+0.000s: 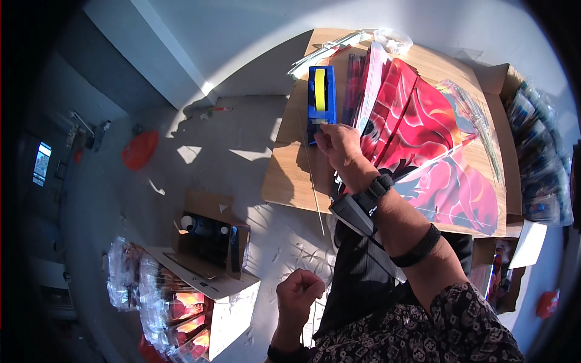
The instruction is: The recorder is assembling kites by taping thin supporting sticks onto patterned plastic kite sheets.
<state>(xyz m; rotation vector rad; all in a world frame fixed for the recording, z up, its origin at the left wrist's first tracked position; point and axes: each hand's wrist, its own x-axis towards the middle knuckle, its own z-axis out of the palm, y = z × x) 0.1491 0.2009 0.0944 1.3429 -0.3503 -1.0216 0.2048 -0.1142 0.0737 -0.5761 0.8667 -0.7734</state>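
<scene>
A blue tape dispenser with a yellow-cored roll stands on the left side of the wooden table. My right hand is at its near end, thumb and fingers pinched together at the tape's end by the cutter; the strip between them is mostly hidden. Below the table edge, my left hand hangs with its fingers curled closed; whatever they may hold cannot be made out. Red flame-patterned sheets spread out right of my right hand. A thin rod sticks out over the table's front edge.
White strips and a clear bowl sit at the table's back. Thin sticks lie on the right. Bagged packs hang beside the table. At lower left are an open carton and more bagged packs.
</scene>
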